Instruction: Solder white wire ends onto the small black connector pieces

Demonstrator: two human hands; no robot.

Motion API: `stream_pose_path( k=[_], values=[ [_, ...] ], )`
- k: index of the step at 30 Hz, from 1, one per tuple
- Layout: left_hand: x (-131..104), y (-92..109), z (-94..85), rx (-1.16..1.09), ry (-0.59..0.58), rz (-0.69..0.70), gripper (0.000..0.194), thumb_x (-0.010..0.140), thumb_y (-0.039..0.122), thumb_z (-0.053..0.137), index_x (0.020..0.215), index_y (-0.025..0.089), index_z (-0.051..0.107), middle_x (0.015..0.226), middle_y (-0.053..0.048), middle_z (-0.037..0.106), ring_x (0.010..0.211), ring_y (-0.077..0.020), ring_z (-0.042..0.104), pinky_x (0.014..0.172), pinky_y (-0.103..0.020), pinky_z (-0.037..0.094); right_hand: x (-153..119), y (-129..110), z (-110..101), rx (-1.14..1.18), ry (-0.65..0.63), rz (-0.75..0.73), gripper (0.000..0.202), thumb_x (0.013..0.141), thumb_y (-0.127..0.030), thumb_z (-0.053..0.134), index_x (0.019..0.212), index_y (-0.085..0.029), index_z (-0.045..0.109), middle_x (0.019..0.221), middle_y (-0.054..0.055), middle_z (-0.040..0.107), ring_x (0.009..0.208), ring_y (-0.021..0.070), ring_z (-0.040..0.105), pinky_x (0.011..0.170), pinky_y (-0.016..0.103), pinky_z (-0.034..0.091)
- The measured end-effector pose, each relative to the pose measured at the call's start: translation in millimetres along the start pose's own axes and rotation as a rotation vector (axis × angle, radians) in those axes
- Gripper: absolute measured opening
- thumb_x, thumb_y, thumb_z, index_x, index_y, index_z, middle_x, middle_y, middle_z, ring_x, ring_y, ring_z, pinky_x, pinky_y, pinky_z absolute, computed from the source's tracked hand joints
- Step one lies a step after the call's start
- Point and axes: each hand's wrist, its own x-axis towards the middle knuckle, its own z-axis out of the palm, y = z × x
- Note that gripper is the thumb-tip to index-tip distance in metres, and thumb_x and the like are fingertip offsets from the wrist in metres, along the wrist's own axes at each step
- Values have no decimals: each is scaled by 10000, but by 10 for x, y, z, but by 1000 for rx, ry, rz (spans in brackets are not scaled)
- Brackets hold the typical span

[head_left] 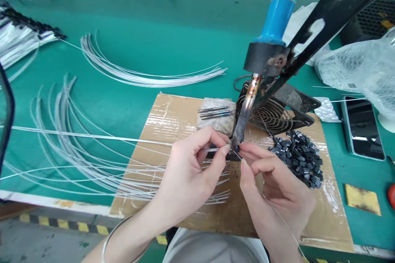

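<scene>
Left hand (pixel 194 168) angled in from 7 o'clock, right hand (pixel 277 187) from 5, both pinching, fingers (pixel 217 163) pretty close together.

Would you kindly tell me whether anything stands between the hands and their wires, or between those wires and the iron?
Nothing visible does. The left hand pinches white wire and the right hand a thin wire; the iron points down between the hands. Actual contact is too small to tell.
</scene>
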Motion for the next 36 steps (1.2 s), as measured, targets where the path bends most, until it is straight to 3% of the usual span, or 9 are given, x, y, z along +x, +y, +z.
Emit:
stream_pose_path(
  k=[10, 21, 36],
  values=[
    [17, -4, 17, 9, 5, 3, 125, 901, 172, 623, 782, 206, 638, 831, -2, 748, 753, -146, 678, 599, -263, 461, -19, -1, -5, 11, -18, 4, 179, 887, -92, 707, 790, -228, 643, 1146, 64, 812, 1016, 234, 802, 919, 378, 661],
    [-20, -22, 7, 55, -1, 7, 122, 907, 193, 608, 790, 206, 640, 835, -16, 727, 828, -186, 708, 614, -291, 470, -22, 18, 20, -26, 14, -41, 179, 867, -71, 718, 809, -228, 654, 1159, 40, 807, 1005, 198, 800, 911, 313, 648],
    [-23, -4, 14, 55, 7, 19, 130, 914, 192, 606, 788, 214, 632, 847, -19, 733, 838, -190, 709, 627, -298, 480, -33, 3, 34, -48, 27, -68, 185, 867, -68, 712, 809, -231, 647, 1125, 53, 809, 1038, 215, 794, 880, 314, 658]
  ],
)
